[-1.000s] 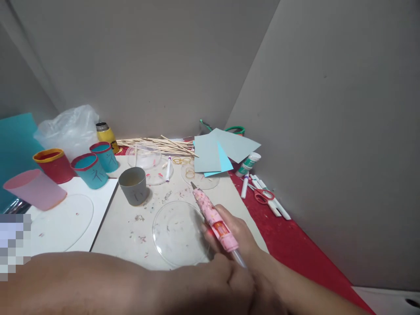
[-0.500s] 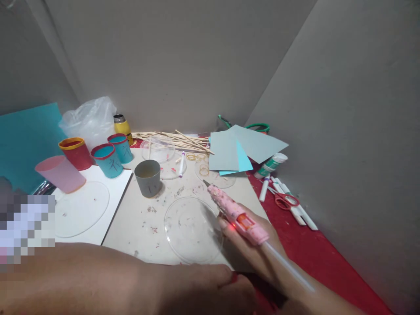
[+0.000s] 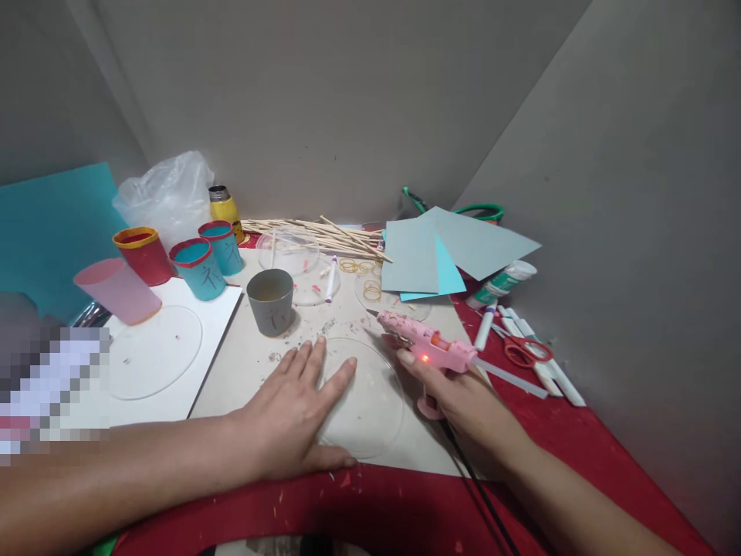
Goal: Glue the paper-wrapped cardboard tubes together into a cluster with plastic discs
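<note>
My left hand (image 3: 301,405) lies with spread fingers over the left part of a clear round plastic disc (image 3: 373,401) on the pale board. Gripped in my right hand (image 3: 457,394) is a pink glue gun (image 3: 428,340), its red light lit, a glue stick jutting from the back and a black cord trailing down. The gun's nozzle points left, above the disc's far edge. A grey paper cup (image 3: 270,305) with a dark mark stands just beyond my left fingertips.
Teal cups (image 3: 200,272), a red cup (image 3: 144,259) and a pink cup (image 3: 119,292) stand at left near another clear disc (image 3: 153,355). Behind lie wooden sticks (image 3: 324,235) and rubber bands (image 3: 371,290). Grey sheets (image 3: 411,259), red-handled scissors (image 3: 524,353) and markers sit right.
My left hand has moved from the near edge up onto the disc, its fingers spread. My right hand has turned the glue gun flatter, its nozzle toward the left. The view has shifted slightly.
</note>
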`<state>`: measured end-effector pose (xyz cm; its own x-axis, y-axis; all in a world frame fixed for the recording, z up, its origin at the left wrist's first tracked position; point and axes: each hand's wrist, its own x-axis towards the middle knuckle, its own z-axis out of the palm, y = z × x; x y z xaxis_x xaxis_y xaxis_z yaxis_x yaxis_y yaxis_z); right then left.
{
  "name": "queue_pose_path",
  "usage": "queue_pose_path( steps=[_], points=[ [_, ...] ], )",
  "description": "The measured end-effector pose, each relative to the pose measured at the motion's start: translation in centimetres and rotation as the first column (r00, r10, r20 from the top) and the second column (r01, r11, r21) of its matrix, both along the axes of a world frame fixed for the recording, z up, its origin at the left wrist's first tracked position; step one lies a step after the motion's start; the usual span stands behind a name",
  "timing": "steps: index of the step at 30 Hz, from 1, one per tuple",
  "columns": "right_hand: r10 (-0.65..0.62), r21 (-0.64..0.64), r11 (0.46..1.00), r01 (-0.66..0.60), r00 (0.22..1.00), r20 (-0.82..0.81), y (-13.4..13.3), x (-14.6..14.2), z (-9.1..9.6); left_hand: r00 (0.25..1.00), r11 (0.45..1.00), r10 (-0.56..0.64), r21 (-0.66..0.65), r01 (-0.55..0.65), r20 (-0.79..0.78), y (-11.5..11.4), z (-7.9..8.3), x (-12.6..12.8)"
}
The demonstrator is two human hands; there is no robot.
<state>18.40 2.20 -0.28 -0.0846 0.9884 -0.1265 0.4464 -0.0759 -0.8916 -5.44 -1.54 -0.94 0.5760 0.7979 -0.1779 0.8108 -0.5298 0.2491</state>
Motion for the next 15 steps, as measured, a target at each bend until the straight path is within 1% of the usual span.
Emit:
queue_pose_path(
  steps=[2, 4, 6, 8, 10, 12, 14, 15],
  points=[
    [-0.002, -0.057, 0.998, 0.0, 0.999, -0.044, -0.1, -0.2, -0.1, 0.999, 0.998, 0.044, -0.042, -0.043, 0.027, 0.6, 0.1, 0.0],
    [-0.024, -0.085, 0.996, 0.019, 0.998, -0.064, -0.3, -0.3, 0.0, 0.996, 0.997, 0.051, -0.055, -0.046, 0.079, 0.9, -0.1, -0.2],
    [-0.037, -0.099, 0.995, 0.033, 0.999, -0.031, -0.3, -0.3, 0.1, 0.989, 0.999, 0.04, -0.042, -0.034, 0.145, 0.8, -0.8, -0.4],
    [-0.018, -0.111, 0.994, 0.02, 1.0, 0.015, -0.2, 0.0, 0.2, 0.977, 1.0, 0.021, -0.019, -0.017, 0.213, 0.7, -1.7, -0.8],
    [-0.014, -0.089, 0.996, 0.018, 0.999, 0.044, 0.0, 0.2, 0.4, 0.959, 1.0, -0.001, 0.009, -0.002, 0.283, 0.6, -2.6, -1.2],
    [0.0, -0.035, 0.999, 0.002, 0.999, 0.051, 0.0, 0.4, 0.5, 0.931, 0.999, -0.023, 0.038, 0.01, 0.364, 0.7, -3.2, -1.5],
    [0.066, 0.028, 0.997, -0.067, 0.997, 0.04, -0.1, 0.4, 0.5, 0.899, 0.999, -0.025, 0.045, 0.006, 0.438, 0.9, -3.5, -1.8],
    [0.124, 0.051, 0.991, -0.125, 0.992, 0.023, -0.2, 0.4, 0.4, 0.886, 1.0, -0.012, 0.029, -0.002, 0.463, 1.1, -3.5, -1.9]
  ],
)
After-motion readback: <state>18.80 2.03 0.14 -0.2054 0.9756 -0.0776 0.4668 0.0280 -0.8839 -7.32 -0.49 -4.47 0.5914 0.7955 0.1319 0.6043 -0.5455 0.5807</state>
